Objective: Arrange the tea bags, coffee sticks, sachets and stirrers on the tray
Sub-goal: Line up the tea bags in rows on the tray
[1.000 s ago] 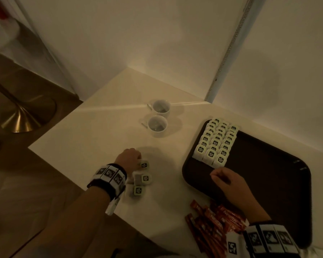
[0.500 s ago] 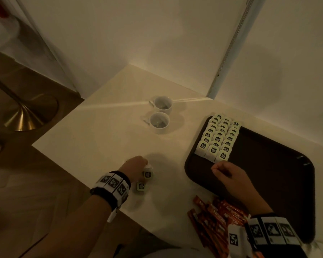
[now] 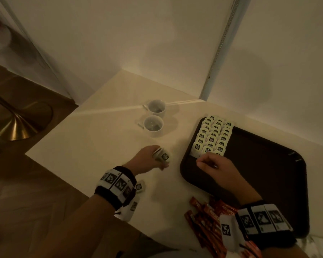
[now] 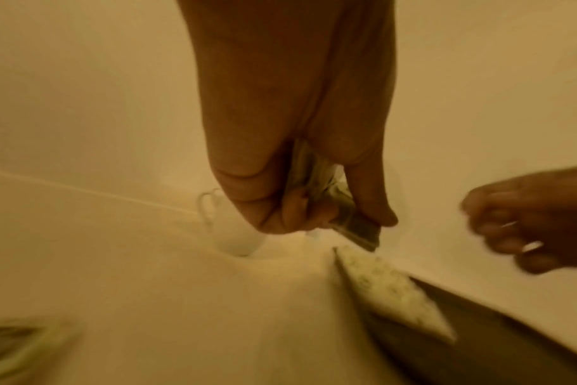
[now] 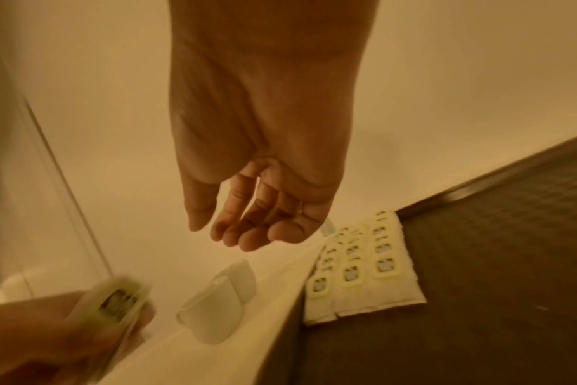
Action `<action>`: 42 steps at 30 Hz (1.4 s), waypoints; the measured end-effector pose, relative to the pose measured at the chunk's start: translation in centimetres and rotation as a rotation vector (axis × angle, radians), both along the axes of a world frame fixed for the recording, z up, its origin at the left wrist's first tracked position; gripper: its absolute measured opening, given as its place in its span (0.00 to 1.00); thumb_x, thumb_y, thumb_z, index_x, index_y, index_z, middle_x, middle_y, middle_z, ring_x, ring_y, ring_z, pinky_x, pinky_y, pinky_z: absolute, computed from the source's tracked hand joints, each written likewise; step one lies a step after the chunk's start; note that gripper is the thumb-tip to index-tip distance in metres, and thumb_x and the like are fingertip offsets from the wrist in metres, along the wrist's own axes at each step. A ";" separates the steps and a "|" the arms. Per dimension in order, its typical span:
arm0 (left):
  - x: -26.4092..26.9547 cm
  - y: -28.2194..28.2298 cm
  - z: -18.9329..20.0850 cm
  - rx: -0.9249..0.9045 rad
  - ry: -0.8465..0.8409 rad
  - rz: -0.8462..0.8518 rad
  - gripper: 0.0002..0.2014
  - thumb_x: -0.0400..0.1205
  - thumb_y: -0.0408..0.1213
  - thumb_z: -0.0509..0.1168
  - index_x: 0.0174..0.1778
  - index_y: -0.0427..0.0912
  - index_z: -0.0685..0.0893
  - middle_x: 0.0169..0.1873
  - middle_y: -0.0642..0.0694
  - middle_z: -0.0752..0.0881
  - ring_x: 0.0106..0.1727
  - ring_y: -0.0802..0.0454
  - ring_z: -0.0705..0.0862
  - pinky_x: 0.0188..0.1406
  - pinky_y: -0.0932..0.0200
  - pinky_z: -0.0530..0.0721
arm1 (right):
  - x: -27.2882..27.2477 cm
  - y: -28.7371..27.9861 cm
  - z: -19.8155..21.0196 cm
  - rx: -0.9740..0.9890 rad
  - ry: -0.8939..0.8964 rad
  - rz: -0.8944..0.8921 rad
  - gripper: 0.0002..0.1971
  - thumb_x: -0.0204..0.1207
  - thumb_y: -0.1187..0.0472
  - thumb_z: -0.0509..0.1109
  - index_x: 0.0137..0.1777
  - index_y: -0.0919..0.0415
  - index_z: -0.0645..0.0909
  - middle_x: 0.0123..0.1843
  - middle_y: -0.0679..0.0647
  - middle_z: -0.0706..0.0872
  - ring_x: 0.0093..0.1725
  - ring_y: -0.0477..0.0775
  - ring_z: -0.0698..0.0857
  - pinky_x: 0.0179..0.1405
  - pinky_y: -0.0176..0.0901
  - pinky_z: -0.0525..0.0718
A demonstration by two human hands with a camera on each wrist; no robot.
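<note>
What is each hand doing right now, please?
Left hand: closed in a grip on a small stack of tea bags.
Right hand: open, fingers loosely curled, holding nothing, above the tray.

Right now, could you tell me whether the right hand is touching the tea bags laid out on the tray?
Apart. The right wrist view shows the right hand hanging open above the tea bags, with clear space beneath its fingertips.

Dim, warm yellow-brown throughout. Soft shadows on the worktop (image 3: 101, 138) beside the cups (image 3: 154, 118). Motion-smeared at the left hand (image 4: 300, 161) and along both wrist views' lower edges. Bent, stretched lines toward wide-angle borders.
</note>
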State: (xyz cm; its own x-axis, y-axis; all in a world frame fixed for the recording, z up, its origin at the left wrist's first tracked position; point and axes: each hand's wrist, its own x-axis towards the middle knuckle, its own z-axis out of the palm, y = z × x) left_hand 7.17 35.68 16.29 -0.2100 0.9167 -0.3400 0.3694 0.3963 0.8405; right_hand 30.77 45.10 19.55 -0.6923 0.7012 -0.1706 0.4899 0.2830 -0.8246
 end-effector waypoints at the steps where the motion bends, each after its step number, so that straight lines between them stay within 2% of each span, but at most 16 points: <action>1: 0.9 0.6 1.2 0.055 -0.061 0.022 0.12 0.68 0.30 0.79 0.41 0.36 0.83 0.36 0.39 0.88 0.34 0.55 0.85 0.34 0.61 0.84 | -0.8 -0.1 0.5 -0.005 0.027 0.009 0.05 0.76 0.59 0.70 0.49 0.50 0.82 0.46 0.43 0.85 0.46 0.31 0.81 0.44 0.18 0.75; 4: 3.8 2.7 4.2 0.174 -0.188 0.014 0.10 0.69 0.27 0.77 0.43 0.39 0.83 0.31 0.46 0.85 0.28 0.61 0.78 0.25 0.69 0.75 | -2.8 0.2 2.1 0.054 0.118 -0.004 0.10 0.75 0.57 0.72 0.56 0.54 0.82 0.48 0.43 0.86 0.47 0.34 0.82 0.45 0.19 0.76; 6: 4.9 3.8 5.6 0.255 -0.262 0.037 0.11 0.71 0.27 0.75 0.42 0.43 0.82 0.28 0.54 0.82 0.26 0.64 0.76 0.24 0.68 0.74 | -3.6 1.0 3.7 0.120 0.205 -0.056 0.08 0.76 0.59 0.72 0.53 0.58 0.84 0.45 0.45 0.86 0.44 0.37 0.83 0.42 0.23 0.78; 9: 5.6 4.8 7.3 0.379 -0.381 0.103 0.08 0.74 0.29 0.74 0.45 0.39 0.83 0.28 0.53 0.81 0.27 0.63 0.75 0.26 0.67 0.73 | -3.7 3.0 6.7 0.205 0.279 -0.118 0.03 0.75 0.62 0.72 0.47 0.60 0.85 0.42 0.52 0.88 0.43 0.48 0.84 0.42 0.34 0.80; 12: 6.1 5.3 8.8 0.497 -0.438 0.172 0.11 0.74 0.27 0.73 0.50 0.39 0.83 0.28 0.58 0.84 0.27 0.63 0.75 0.27 0.67 0.74 | -3.2 4.6 10.2 0.240 0.351 -0.133 0.04 0.74 0.63 0.73 0.48 0.58 0.86 0.42 0.53 0.89 0.42 0.50 0.86 0.43 0.32 0.81; 15: 6.7 6.0 10.2 0.589 -0.506 0.214 0.18 0.71 0.30 0.76 0.55 0.44 0.83 0.32 0.59 0.88 0.27 0.64 0.76 0.28 0.67 0.75 | -2.9 5.6 13.4 0.280 0.437 -0.099 0.07 0.74 0.66 0.73 0.51 0.59 0.85 0.39 0.60 0.87 0.37 0.48 0.85 0.37 0.30 0.79; 16: 7.0 6.3 10.6 0.616 -0.554 0.220 0.21 0.67 0.33 0.79 0.54 0.47 0.83 0.33 0.58 0.88 0.28 0.64 0.77 0.27 0.67 0.75 | -2.9 5.9 14.3 0.301 0.438 -0.092 0.07 0.74 0.66 0.73 0.51 0.58 0.84 0.38 0.59 0.87 0.36 0.45 0.85 0.36 0.28 0.78; 18: 7.3 6.9 11.4 0.665 -0.641 0.233 0.21 0.64 0.39 0.78 0.52 0.50 0.83 0.34 0.57 0.88 0.28 0.63 0.78 0.27 0.66 0.74 | -2.9 6.2 15.7 0.363 0.404 -0.084 0.05 0.76 0.62 0.72 0.49 0.50 0.85 0.38 0.48 0.88 0.36 0.40 0.84 0.36 0.28 0.77; 20: 7.7 7.5 12.2 0.701 -0.686 0.241 0.20 0.64 0.39 0.76 0.51 0.47 0.81 0.31 0.57 0.87 0.28 0.63 0.78 0.26 0.67 0.74 | -2.9 6.3 17.1 0.430 0.373 -0.061 0.05 0.76 0.59 0.71 0.47 0.46 0.85 0.40 0.39 0.87 0.38 0.36 0.83 0.38 0.28 0.78; 22: 8.2 7.9 12.9 0.696 -0.758 0.258 0.15 0.67 0.31 0.74 0.47 0.45 0.81 0.30 0.56 0.87 0.28 0.64 0.79 0.26 0.68 0.75 | -3.0 6.2 18.3 0.478 0.350 -0.031 0.05 0.76 0.59 0.72 0.47 0.47 0.86 0.40 0.37 0.86 0.37 0.34 0.82 0.38 0.23 0.76; 24: 8.6 8.2 13.3 0.686 -0.835 0.224 0.10 0.70 0.29 0.70 0.41 0.49 0.86 0.30 0.55 0.87 0.31 0.62 0.80 0.28 0.70 0.76 | -3.2 6.0 19.2 0.517 0.323 -0.018 0.04 0.74 0.59 0.74 0.47 0.51 0.87 0.37 0.37 0.85 0.36 0.33 0.82 0.35 0.21 0.74; 28: 9.4 8.4 13.8 0.659 -0.916 0.157 0.14 0.73 0.29 0.71 0.31 0.57 0.90 0.30 0.55 0.87 0.31 0.63 0.77 0.32 0.70 0.76 | -3.3 5.6 19.9 0.583 0.326 -0.001 0.02 0.72 0.58 0.76 0.43 0.55 0.88 0.34 0.41 0.85 0.35 0.40 0.81 0.31 0.22 0.73; 30: 9.8 8.5 13.8 0.653 -0.959 0.154 0.14 0.72 0.30 0.69 0.31 0.56 0.90 0.30 0.56 0.87 0.29 0.64 0.78 0.31 0.71 0.77 | -3.3 5.5 20.1 0.590 0.327 -0.004 0.02 0.72 0.58 0.76 0.42 0.55 0.87 0.34 0.44 0.85 0.35 0.44 0.81 0.29 0.22 0.72; 35: 9.9 8.5 13.6 0.634 -1.038 0.183 0.11 0.71 0.31 0.69 0.32 0.53 0.90 0.30 0.54 0.85 0.29 0.63 0.77 0.30 0.71 0.78 | -3.2 5.7 20.0 0.582 0.332 -0.005 0.02 0.73 0.58 0.76 0.42 0.55 0.87 0.34 0.42 0.85 0.34 0.42 0.80 0.29 0.22 0.71; 39: 9.8 8.5 13.3 0.619 -0.992 0.231 0.10 0.69 0.32 0.69 0.30 0.54 0.90 0.28 0.53 0.83 0.27 0.62 0.76 0.29 0.70 0.77 | -3.1 6.1 19.5 0.553 0.362 -0.020 0.01 0.73 0.59 0.75 0.42 0.55 0.87 0.34 0.41 0.84 0.35 0.40 0.79 0.31 0.22 0.72; 42: 9.5 8.4 13.2 0.615 -0.957 0.247 0.10 0.69 0.32 0.70 0.31 0.54 0.90 0.29 0.54 0.83 0.28 0.62 0.75 0.30 0.70 0.76 | -3.1 6.4 19.0 0.511 0.388 -0.028 0.02 0.74 0.60 0.74 0.43 0.56 0.87 0.35 0.48 0.86 0.35 0.41 0.79 0.32 0.22 0.72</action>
